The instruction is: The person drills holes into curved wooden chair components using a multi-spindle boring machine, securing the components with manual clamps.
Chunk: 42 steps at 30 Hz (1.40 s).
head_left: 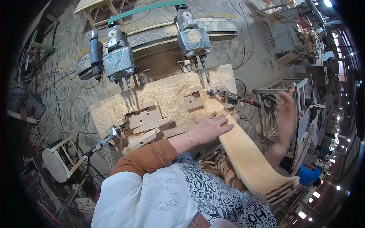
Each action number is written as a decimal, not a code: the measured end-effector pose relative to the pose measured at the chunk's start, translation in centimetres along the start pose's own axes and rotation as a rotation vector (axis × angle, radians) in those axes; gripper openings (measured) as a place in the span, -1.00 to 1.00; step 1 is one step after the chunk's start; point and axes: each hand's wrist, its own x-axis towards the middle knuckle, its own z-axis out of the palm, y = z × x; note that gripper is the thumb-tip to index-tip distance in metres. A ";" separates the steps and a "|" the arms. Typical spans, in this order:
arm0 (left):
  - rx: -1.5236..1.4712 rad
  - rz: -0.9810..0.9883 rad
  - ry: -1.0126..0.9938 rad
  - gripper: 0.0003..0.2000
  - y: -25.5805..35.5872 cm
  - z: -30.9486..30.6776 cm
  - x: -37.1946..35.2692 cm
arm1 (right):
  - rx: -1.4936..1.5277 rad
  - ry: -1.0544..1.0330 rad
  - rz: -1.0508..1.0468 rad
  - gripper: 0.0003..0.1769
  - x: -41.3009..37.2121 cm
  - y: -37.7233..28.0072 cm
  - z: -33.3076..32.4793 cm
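Left hand (211, 129) on board (245, 150), grip unclear (underside hidden). Right hand (287, 119) raised, fingers apart. Best: press board flat, end snug under clamp (232, 98), fingers clear of bits (198, 71).

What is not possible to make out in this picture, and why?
All in the head view:
- Right hand: fingers blurred.
- Left hand: palm hidden by its own back.
- Person in blue clothing: too small, activity unclear.
- Pale wooden furniture: partly cut off by top edge.

Plank (243, 148) under left hand (215, 127)
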 end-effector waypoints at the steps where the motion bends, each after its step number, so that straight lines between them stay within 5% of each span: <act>1: 0.000 -0.005 0.004 -0.55 0.1 -0.1 0.0 | -0.270 -0.100 0.022 -0.49 0.7 3.3 2.0; 3: 0.009 0.003 0.003 -0.56 0.2 -0.2 0.1 | -0.524 -0.423 -0.040 -0.49 0.4 11.6 3.8; 6: 0.031 -0.004 0.003 -0.56 0.3 -0.2 0.2 | -0.513 -0.593 0.067 -0.57 0.1 15.4 5.6; 12: 0.065 -0.001 0.072 -0.55 0.1 0.4 0.1 | -0.486 -0.758 0.215 -0.68 2.8 16.0 6.5; 14: 0.069 -0.013 0.050 -0.53 0.3 0.3 -0.1 | -0.757 -0.951 0.139 -0.68 4.5 13.4 4.3; 18: 0.015 -0.021 0.012 -0.52 0.1 0.3 0.0 | -1.066 -0.977 0.106 -0.60 5.6 7.7 0.7; 21: 0.037 -0.005 0.014 -0.51 0.1 0.2 -0.1 | -0.799 -0.875 0.225 -0.59 3.8 4.0 -0.7; 23: 0.025 -0.007 0.011 -0.50 0.1 0.4 -0.1 | -0.281 -0.568 0.019 -0.59 1.5 1.1 -1.4; 24: 0.021 -0.005 0.010 -0.49 0.1 0.4 -0.1 | -0.281 -0.573 0.022 -0.59 -0.3 0.6 -1.6; 26: 0.009 0.008 -0.017 -0.50 0.5 -0.1 -0.1 | 0.357 -0.560 0.228 -0.50 -4.2 -0.3 -2.2; 27: 0.002 0.026 -0.045 -0.51 0.9 -0.5 -0.1 | 0.350 -0.574 0.222 -0.50 -6.4 -1.0 -1.9; 32: 0.132 -0.005 0.177 -0.53 3.9 -2.8 -1.0 | 1.166 -0.170 0.151 -0.13 -13.9 0.4 1.4; 34: 0.142 0.015 0.207 -0.54 4.1 -2.8 -1.2 | 1.091 -0.191 0.143 -0.07 -14.6 0.5 0.9; 36: -0.125 -0.013 0.030 -0.51 3.8 -2.4 -1.3 | 1.020 -0.208 0.125 0.00 -14.2 0.7 0.2; 38: -0.147 -0.004 0.052 -0.50 3.8 -2.5 -1.0 | 1.087 -0.256 -0.053 0.04 -12.8 0.9 0.0; 42: -0.196 0.007 0.145 -0.48 3.5 -2.6 -0.1 | 1.080 -0.137 -0.073 -0.03 -11.3 0.2 0.1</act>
